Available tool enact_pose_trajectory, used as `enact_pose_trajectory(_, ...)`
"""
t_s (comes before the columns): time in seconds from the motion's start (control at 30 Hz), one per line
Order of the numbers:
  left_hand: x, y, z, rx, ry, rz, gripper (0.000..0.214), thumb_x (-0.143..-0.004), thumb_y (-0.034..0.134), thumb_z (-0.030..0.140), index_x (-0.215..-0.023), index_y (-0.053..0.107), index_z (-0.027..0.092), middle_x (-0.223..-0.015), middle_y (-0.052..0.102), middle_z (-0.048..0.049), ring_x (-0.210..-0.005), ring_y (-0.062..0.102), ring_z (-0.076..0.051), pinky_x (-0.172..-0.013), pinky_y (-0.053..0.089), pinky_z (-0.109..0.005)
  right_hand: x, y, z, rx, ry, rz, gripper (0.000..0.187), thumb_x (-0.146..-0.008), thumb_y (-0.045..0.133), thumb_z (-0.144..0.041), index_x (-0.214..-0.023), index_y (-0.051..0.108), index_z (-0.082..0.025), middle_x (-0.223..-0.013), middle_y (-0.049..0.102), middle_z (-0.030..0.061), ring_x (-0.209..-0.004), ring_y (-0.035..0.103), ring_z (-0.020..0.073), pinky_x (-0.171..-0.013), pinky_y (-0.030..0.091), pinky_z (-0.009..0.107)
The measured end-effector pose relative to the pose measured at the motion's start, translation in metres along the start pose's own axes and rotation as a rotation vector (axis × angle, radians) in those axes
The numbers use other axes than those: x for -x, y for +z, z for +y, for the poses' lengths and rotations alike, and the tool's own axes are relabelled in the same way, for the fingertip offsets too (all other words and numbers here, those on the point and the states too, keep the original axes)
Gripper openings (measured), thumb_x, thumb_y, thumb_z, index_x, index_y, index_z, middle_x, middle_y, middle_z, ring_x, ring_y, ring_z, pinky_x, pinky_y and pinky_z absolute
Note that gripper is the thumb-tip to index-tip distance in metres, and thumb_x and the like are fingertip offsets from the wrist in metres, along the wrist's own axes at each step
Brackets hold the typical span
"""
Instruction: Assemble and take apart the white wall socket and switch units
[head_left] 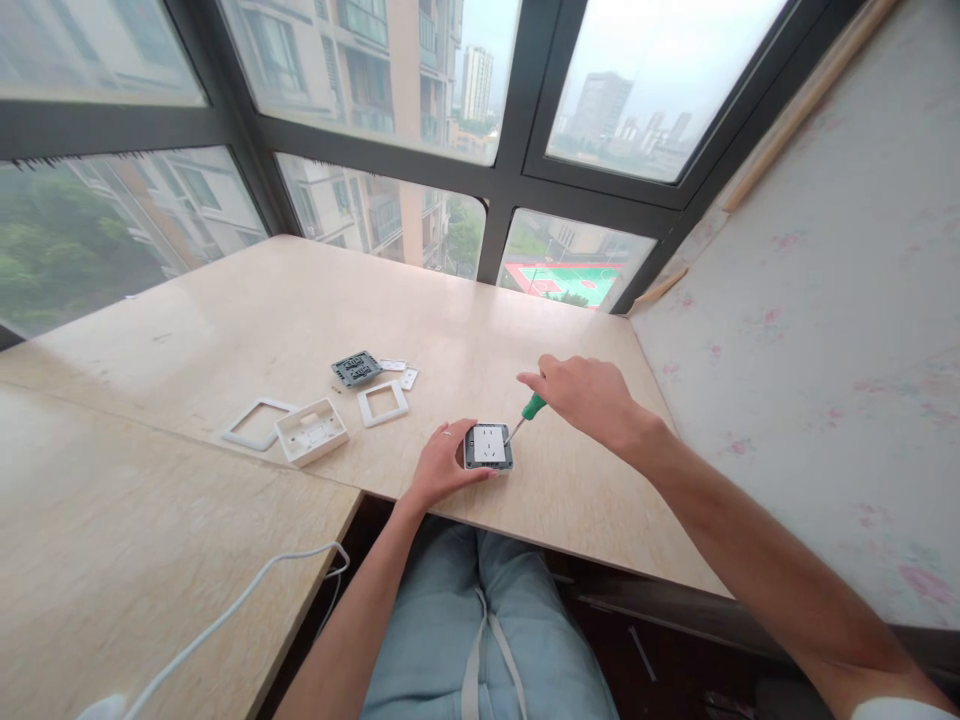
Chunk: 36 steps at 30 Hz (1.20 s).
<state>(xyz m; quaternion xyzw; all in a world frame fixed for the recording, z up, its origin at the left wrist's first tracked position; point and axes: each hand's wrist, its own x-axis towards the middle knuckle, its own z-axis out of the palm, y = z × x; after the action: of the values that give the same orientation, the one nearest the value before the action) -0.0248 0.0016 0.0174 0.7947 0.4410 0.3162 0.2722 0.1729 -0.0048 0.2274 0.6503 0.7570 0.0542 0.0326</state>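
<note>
A wall socket point(490, 444) with a white face and dark grey frame sits in a white box near the counter's front edge. My left hand point(442, 462) grips it from the left, thumb along the near side and fingers at the far side. In my right hand point(589, 398) is a screwdriver with a green handle point(533, 406), held at a slant. Its metal shaft points down-left, and the tip meets the right side of the socket's frame. The screw under the tip is too small to make out.
Left of the socket lie a white back box point(312, 433), two white cover frames point(383, 403), a dark grey socket module point(356, 369) and small white plates point(409, 379). A white cable point(247, 590) crosses the left counter. Windows rise behind; a papered wall point(817, 380) stands right.
</note>
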Motion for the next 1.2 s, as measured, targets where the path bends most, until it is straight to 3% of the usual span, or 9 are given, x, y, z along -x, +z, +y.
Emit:
enact_pose_trajectory(0.07, 0.0, 0.0, 0.001, 0.002, -0.001, -0.001, 0.084, -0.067, 0.078, 0.059, -0.136, 0.046, 0.023, -0.137, 0.058, -0.0109, -0.128, 0.053, -0.03, -0.117, 0.028, -0.051, 0.001, 0.0, 0.009, -0.16, -0.216, -0.029, 0.028, -0.096, 0.043, -0.031, -0.111, 0.062, -0.017, -0.108, 0.069, 0.0145, -0.095, 0.067, 0.0263, -0.077, 0.05, 0.035)
enact_pose_trajectory(0.17, 0.001, -0.001, 0.001, 0.004, -0.008, 0.003, 0.084, -0.068, 0.077, 0.061, -0.136, 0.046, 0.024, -0.137, 0.058, -0.0102, -0.128, 0.054, -0.03, -0.117, 0.028, -0.051, 0.005, 0.003, 0.019, -0.383, -0.498, -0.05, 0.044, -0.091, 0.052, -0.028, -0.134, 0.047, -0.023, -0.135, 0.057, 0.0113, -0.113, 0.061, 0.0223, -0.091, 0.049, 0.033)
enact_pose_trajectory(0.37, 0.002, -0.001, 0.002, -0.001, -0.026, -0.001, 0.086, -0.068, 0.076, 0.061, -0.138, 0.044, 0.024, -0.138, 0.057, -0.0102, -0.128, 0.053, -0.03, -0.119, 0.026, -0.051, 0.003, 0.009, 0.015, -0.056, 0.006, -0.009, 0.049, -0.095, 0.042, -0.057, -0.111, 0.062, -0.015, -0.085, 0.071, 0.0141, -0.083, 0.07, 0.031, -0.069, 0.05, 0.038)
enact_pose_trajectory(0.5, 0.002, -0.001, 0.002, 0.004, -0.027, -0.009, 0.086, -0.068, 0.076, 0.062, -0.138, 0.044, 0.024, -0.138, 0.057, -0.0106, -0.128, 0.052, -0.03, -0.118, 0.026, -0.052, 0.004, 0.008, 0.027, -0.259, -0.282, -0.023, 0.029, -0.092, 0.051, -0.03, -0.118, 0.059, -0.02, -0.11, 0.069, 0.0114, -0.097, 0.068, 0.0253, -0.08, 0.051, 0.036)
enact_pose_trajectory(0.6, 0.001, -0.002, 0.003, 0.014, -0.036, -0.012, 0.087, -0.067, 0.076, 0.062, -0.138, 0.044, 0.024, -0.138, 0.057, -0.011, -0.128, 0.052, -0.031, -0.118, 0.025, -0.053, 0.006, 0.008, 0.033, -0.448, -0.508, -0.039, 0.052, -0.087, 0.059, -0.027, -0.137, 0.044, -0.025, -0.131, 0.059, 0.0102, -0.107, 0.064, 0.0224, -0.089, 0.051, 0.034)
enact_pose_trajectory(0.8, 0.001, -0.002, 0.003, 0.019, -0.047, -0.011, 0.087, -0.066, 0.077, 0.063, -0.138, 0.045, 0.024, -0.138, 0.057, -0.0107, -0.128, 0.052, -0.032, -0.118, 0.025, -0.053, 0.0, 0.013, 0.02, -0.083, -0.054, 0.028, 0.042, -0.095, 0.045, -0.055, -0.1, 0.063, -0.017, -0.072, 0.069, 0.0102, -0.069, 0.067, 0.0278, -0.059, 0.046, 0.035)
enact_pose_trajectory(0.9, 0.002, -0.002, 0.003, 0.016, -0.037, 0.0, 0.088, -0.066, 0.077, 0.063, -0.138, 0.045, 0.024, -0.138, 0.057, -0.0101, -0.128, 0.053, -0.032, -0.119, 0.026, -0.052, -0.003, 0.013, 0.024, -0.298, -0.328, 0.027, 0.024, -0.094, 0.049, -0.033, -0.111, 0.061, -0.021, -0.098, 0.07, 0.0104, -0.086, 0.067, 0.025, -0.072, 0.05, 0.036)
enact_pose_trajectory(1.0, 0.002, -0.002, 0.003, 0.014, -0.033, 0.007, 0.088, -0.065, 0.077, 0.064, -0.138, 0.045, 0.025, -0.137, 0.058, -0.0096, -0.127, 0.053, -0.032, -0.119, 0.027, -0.051, -0.003, 0.015, 0.031, -0.531, -0.572, -0.008, 0.035, -0.089, 0.054, -0.022, -0.124, 0.054, -0.025, -0.12, 0.064, 0.0087, -0.103, 0.063, 0.0228, -0.085, 0.051, 0.036)
enact_pose_trajectory(1.2, 0.002, -0.001, 0.003, 0.015, -0.049, 0.005, 0.088, -0.066, 0.077, 0.064, -0.137, 0.045, 0.024, -0.138, 0.057, -0.0101, -0.128, 0.053, -0.031, -0.119, 0.026, -0.05, -0.003, 0.024, 0.03, -0.617, -0.273, 0.222, 0.012, -0.091, 0.055, -0.029, -0.101, 0.059, -0.022, -0.095, 0.069, 0.0057, -0.084, 0.067, 0.0203, -0.073, 0.051, 0.032)
